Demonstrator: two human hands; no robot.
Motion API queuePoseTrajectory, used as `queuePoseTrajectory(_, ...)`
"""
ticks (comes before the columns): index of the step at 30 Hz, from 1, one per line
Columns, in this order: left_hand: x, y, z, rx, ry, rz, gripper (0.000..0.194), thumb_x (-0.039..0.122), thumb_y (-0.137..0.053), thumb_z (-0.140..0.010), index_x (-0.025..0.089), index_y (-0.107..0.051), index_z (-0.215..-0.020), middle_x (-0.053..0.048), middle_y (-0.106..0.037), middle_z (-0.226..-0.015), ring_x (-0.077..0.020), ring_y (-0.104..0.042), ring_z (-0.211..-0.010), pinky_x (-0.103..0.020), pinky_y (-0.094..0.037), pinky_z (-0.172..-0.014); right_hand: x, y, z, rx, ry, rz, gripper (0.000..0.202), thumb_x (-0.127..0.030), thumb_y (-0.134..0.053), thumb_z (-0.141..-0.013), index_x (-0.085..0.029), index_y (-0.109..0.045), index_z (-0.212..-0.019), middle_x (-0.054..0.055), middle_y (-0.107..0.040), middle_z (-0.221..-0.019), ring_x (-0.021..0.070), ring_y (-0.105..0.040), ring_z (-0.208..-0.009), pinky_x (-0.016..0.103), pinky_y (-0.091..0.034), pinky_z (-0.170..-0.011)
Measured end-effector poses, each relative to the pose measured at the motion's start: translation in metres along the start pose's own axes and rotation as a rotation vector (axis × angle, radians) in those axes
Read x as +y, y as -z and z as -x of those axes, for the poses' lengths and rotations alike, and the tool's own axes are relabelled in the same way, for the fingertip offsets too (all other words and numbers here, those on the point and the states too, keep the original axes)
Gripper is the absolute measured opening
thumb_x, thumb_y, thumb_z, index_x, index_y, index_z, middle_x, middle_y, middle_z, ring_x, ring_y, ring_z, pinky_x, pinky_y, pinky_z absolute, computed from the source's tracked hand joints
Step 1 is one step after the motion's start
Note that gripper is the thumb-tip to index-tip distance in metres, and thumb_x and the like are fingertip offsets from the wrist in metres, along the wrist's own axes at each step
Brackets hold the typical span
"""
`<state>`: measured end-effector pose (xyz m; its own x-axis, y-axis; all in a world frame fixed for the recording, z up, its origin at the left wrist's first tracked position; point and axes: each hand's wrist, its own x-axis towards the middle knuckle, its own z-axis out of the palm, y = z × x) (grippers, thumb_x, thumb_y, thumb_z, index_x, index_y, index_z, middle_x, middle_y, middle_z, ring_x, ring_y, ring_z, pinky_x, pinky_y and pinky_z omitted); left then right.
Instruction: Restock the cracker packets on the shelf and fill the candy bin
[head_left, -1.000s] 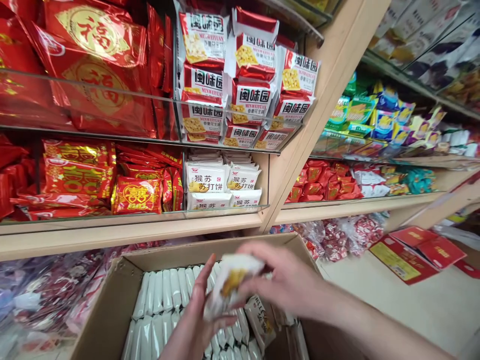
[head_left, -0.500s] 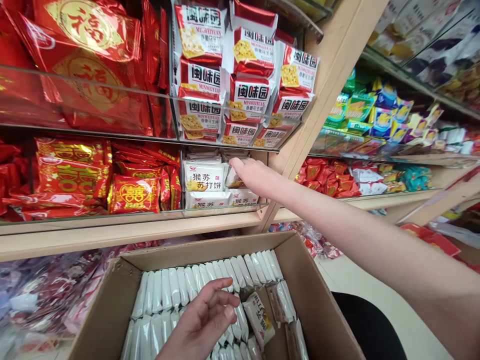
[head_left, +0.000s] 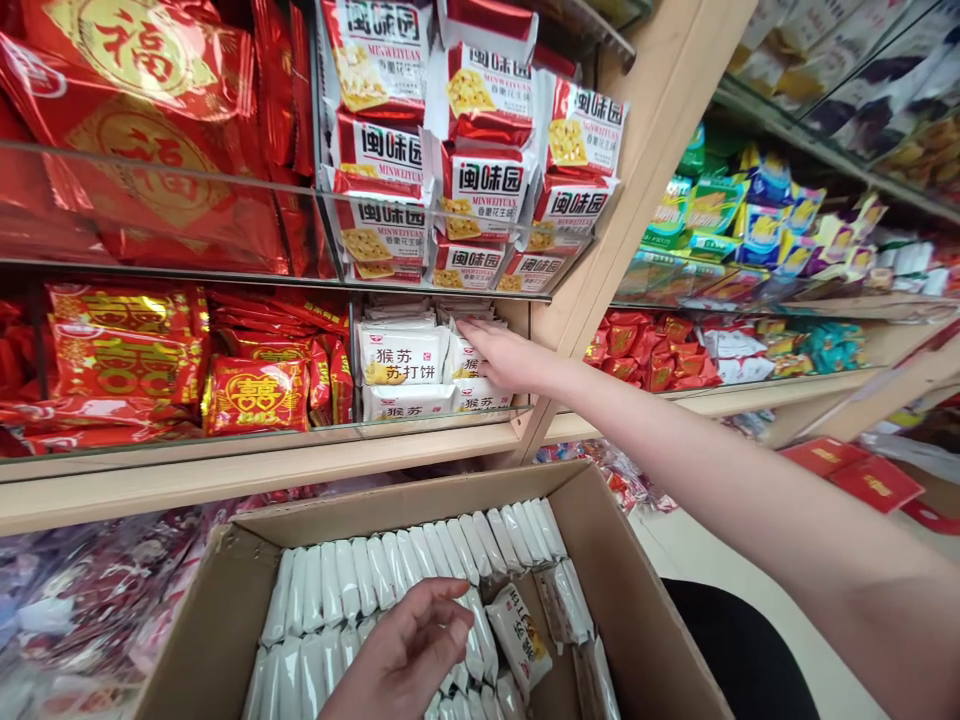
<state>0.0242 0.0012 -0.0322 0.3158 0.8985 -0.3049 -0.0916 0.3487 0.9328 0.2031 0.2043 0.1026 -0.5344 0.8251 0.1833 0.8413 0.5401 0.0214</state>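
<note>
While my right hand (head_left: 510, 358) reaches out to the lower shelf (head_left: 262, 465), its fingertips rest on a white packet (head_left: 465, 362), the fingers stretched out and slightly parted; whether they pinch it I cannot tell. Just left of those fingertips sits a stack of white packets (head_left: 401, 355), and farther left of them lie red packets with gold print (head_left: 259, 393). Above the same fingers, one shelf up, are red-and-white packets (head_left: 480, 195). Nearer me, my left hand (head_left: 409, 645) hangs over a cardboard box (head_left: 637, 590), its fingers half curled and loose, the thumb near them. Beyond its fingers a row of standing packets (head_left: 409, 553) fills the far side, and just right of its fingertips one loose packet (head_left: 517, 637) lies tilted, its printed face up
</note>
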Motion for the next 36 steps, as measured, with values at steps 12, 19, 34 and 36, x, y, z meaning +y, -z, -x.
queuePoseTrajectory(12,-0.005,0.005,-0.006,0.052,-0.021,-0.047,0.044,0.056,-0.064,-0.061,0.022,-0.063,-0.088,-0.003,-0.063,-0.077,-0.0189,-0.056,-0.070,-0.031,-0.041,-0.069,-0.048,-0.018,0.105,0.346,0.339,-0.039,0.023,-0.012,-0.038,-0.083,-0.010,-0.055,-0.097,0.012,-0.056,-0.097,0.0193,-0.048,-0.094,0.036,-0.043,-0.080)
queuePoseTrajectory(19,0.005,0.013,-0.007,0.079,0.010,-0.105,0.041,0.052,-0.064,-0.064,0.021,-0.061,-0.092,-0.004,-0.064,-0.084,-0.0208,-0.058,-0.077,-0.032,-0.041,-0.074,-0.054,-0.103,0.158,-0.563,0.043,-0.095,0.023,0.000,-0.049,-0.066,-0.013,-0.061,-0.082,0.009,-0.062,-0.083,0.0179,-0.057,-0.078,0.026,-0.042,-0.066)
queuePoseTrajectory(34,0.001,0.014,-0.011,0.104,0.015,-0.149,0.036,0.046,-0.065,-0.066,0.021,-0.061,-0.091,-0.004,-0.065,-0.083,-0.0208,-0.060,-0.076,-0.033,-0.041,-0.073,-0.073,-0.198,0.204,-0.779,-0.541,-0.433,0.077,-0.037,-0.073,-0.050,-0.002,-0.046,-0.114,0.020,-0.059,-0.104,0.0279,-0.058,-0.095,0.029,-0.046,-0.073)
queuePoseTrajectory(36,-0.002,0.013,-0.010,0.099,0.004,-0.162,0.037,0.047,-0.065,-0.066,0.021,-0.061,-0.090,-0.005,-0.065,-0.084,-0.0217,-0.059,-0.078,-0.032,-0.042,-0.073,-0.071,-0.192,0.202,-0.737,-0.580,-0.460,0.075,-0.036,-0.075,-0.043,-0.003,-0.052,-0.106,0.017,-0.062,-0.095,0.0275,-0.061,-0.086,0.029,-0.047,-0.066)
